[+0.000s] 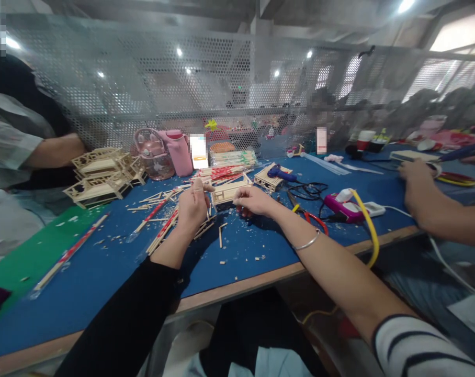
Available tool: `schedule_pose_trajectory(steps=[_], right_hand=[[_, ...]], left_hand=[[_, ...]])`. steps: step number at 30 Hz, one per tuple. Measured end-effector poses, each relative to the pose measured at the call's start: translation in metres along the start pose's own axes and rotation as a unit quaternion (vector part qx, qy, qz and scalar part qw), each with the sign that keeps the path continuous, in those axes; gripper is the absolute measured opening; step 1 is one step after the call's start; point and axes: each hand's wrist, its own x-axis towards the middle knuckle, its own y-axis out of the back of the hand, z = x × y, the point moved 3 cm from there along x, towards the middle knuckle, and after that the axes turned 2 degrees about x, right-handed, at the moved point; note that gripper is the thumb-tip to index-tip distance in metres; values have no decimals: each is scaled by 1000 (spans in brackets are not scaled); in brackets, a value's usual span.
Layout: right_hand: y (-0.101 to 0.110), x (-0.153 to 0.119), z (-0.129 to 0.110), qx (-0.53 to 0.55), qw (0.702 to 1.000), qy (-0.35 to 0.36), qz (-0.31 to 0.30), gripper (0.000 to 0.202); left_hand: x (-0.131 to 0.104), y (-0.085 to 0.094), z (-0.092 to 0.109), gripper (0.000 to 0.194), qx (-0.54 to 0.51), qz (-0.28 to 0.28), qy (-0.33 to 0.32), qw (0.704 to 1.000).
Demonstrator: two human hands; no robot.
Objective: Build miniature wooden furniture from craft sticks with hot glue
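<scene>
A small model built of pale wooden sticks [230, 193], with a flat deck and a low railing, is between my hands at the middle of the table. My left hand [194, 205] is closed at its left end, with a finger over the edge. At its front right, my right hand [255, 201] has fingers curled in a pinch; whatever they hold is hidden. Behind the right hand rests a second stick frame [269, 180], with a blue glue gun [282, 174] lying against it. Loose sticks [162, 220] are scattered beside the left wrist.
Larger stick models [100, 178] stand at left. Behind are a pink bottle [178, 154], a clear bag [154, 157] and stick bundles [233, 158]. A purple power strip [345, 208], yellow cable [369, 225] and red-handled pliers [314, 220] lie right. People sit on both sides.
</scene>
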Motion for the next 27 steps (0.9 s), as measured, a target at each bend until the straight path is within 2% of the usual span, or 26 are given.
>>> schedule_pose_trajectory(steps=[2, 4, 7, 9, 14, 18, 27], right_hand=[[2, -2, -5, 19, 999, 29, 5, 6], [1, -6, -14, 96, 992, 86, 8, 10], [-4, -15, -35, 203, 958, 201, -2, 10], [-10, -22, -47, 203, 943, 265, -17, 7], [-23, -35, -59, 106, 935, 338, -26, 5], [-25, -42, -63, 14, 924, 382, 23, 3], [-26, -46, -69, -57, 916, 393, 58, 4]], left_hand=[[0, 1, 1, 54, -2, 7, -27, 1000], [-2, -2, 5, 50, -16, -1, -85, 996], [-11, -12, 16, 85, -4, -5, -186, 983], [-19, -19, 23, 101, 25, 12, -215, 976], [-24, -26, 21, 112, 28, 43, -178, 983], [-19, -24, 13, 112, 38, 51, -155, 986], [-24, -27, 21, 103, 58, 36, -156, 985]])
